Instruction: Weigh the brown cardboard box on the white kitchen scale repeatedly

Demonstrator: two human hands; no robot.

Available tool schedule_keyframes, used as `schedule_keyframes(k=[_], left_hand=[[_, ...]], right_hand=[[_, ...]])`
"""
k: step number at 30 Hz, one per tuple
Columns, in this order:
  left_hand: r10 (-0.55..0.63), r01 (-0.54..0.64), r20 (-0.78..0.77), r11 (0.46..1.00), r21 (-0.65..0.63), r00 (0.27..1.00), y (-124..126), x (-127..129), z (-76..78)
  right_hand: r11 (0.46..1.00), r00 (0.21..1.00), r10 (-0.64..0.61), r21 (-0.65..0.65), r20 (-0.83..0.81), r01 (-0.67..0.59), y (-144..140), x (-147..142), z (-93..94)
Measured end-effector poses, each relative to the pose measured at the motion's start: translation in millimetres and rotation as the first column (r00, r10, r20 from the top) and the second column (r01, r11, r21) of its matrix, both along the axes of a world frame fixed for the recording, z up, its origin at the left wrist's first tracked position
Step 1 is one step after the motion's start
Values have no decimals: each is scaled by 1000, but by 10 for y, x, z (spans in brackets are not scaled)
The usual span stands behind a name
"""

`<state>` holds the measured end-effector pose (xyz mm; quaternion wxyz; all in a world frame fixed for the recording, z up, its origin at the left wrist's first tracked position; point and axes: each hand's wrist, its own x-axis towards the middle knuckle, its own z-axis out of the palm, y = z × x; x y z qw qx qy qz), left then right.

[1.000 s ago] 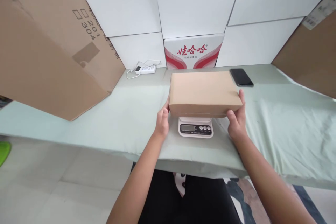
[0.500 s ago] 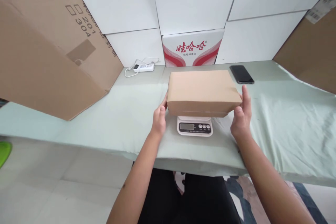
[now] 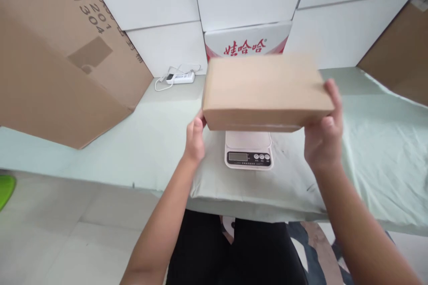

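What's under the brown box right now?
The brown box, held by the left hand and right hand, is lifted above the white scale; its far edge is hidden.

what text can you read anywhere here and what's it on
"娃哈哈", red, on the white carton behind the held box.
"201" and "304", plus two printed squares, on the big cardboard box at left; its other print is unreadable.
Scale button labels: too small.
Held box: no text.

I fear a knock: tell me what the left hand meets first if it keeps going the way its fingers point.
The left hand points up and away, fingertips already on the box at its left end. Past that, probably the white cartons at the back, though depth is unclear.
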<state>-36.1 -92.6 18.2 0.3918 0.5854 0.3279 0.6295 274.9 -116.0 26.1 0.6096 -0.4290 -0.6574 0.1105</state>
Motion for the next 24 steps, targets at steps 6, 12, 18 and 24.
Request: schedule_keyframes(k=[6,12,18,24], left_hand=[[-48,47,88,999,15,995,837,163,128],[-54,77,145,985,-152,988,1191,275,-235],[-73,105,139,965,-239,988,1189,311,-384],[-80,123,156,950,-285,984,1253,347,-457]], right_hand=[[996,995,45,87,-91,-37,825,-29,257],[995,965,92,-14,-247,-98,1347,-21,-320],[986,943,94,-103,-318,-132,1352,-9,-573],[975,918,74,-167,-389,-149,1370,2,-618]])
